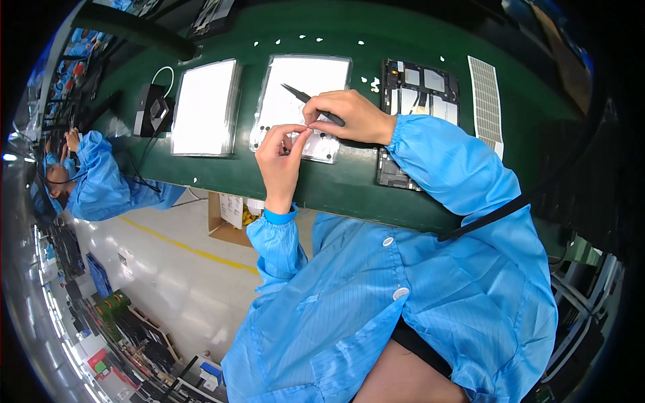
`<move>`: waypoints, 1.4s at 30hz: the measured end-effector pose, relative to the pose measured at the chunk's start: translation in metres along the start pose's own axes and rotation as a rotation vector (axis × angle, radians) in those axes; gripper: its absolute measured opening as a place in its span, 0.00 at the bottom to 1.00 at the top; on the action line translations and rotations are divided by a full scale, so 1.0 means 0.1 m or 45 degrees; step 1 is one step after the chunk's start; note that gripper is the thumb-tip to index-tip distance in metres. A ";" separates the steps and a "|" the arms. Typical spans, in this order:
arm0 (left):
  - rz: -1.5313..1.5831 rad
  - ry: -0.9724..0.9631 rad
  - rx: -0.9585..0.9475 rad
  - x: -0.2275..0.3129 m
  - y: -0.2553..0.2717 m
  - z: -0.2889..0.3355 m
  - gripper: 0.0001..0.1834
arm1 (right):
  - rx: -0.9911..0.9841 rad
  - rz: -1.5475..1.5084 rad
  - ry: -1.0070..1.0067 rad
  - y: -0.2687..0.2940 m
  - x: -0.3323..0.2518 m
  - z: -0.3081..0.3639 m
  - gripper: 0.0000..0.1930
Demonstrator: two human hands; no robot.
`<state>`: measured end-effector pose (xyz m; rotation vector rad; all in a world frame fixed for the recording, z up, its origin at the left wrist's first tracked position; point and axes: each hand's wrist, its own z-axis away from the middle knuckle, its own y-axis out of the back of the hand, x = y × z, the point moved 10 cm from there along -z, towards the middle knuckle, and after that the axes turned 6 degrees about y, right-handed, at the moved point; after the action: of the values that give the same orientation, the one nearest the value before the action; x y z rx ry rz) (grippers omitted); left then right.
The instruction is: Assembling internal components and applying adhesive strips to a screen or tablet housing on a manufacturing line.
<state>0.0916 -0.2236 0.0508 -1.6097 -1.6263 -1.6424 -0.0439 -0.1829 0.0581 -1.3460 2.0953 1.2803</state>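
Observation:
My right hand (356, 115) holds black tweezers (299, 93), their pointed tip aimed to the far left. Its thumb and fingertips meet those of my left hand (279, 161), whose thumb and forefinger are pinched together. Whatever lies between the left fingertips is too small to make out. Both hands are over a white panel with clear edges (289, 70), which has small dark dots along its near end. An opened tablet-like device (424, 80) with dark frame and silvery parts lies to the right, partly hidden by my right sleeve.
A stack of white panels (205, 101) lies left on the green table (269, 185), beside a black device with a cable (149, 111). At right is a gridded label sheet (485, 101). Small white bits (374, 84) dot the table. A co-worker in blue (101, 178) is at far left.

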 end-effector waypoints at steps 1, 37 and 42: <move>0.000 -0.019 -0.042 0.02 -0.02 0.00 0.05 | 0.002 -0.013 0.012 -0.01 0.01 0.01 0.11; 0.363 -0.678 -0.406 2.02 -1.58 -0.40 0.07 | 0.870 -0.812 -0.635 1.88 -0.04 1.52 0.13; -0.134 -0.990 -0.274 2.10 -1.89 -0.29 0.05 | 0.889 -0.530 -0.649 2.10 0.17 1.80 0.13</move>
<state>-0.1442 -0.0957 0.1448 -2.5292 -1.9337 -1.3394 -0.2627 -0.0134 0.0562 -0.9355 1.5637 0.5470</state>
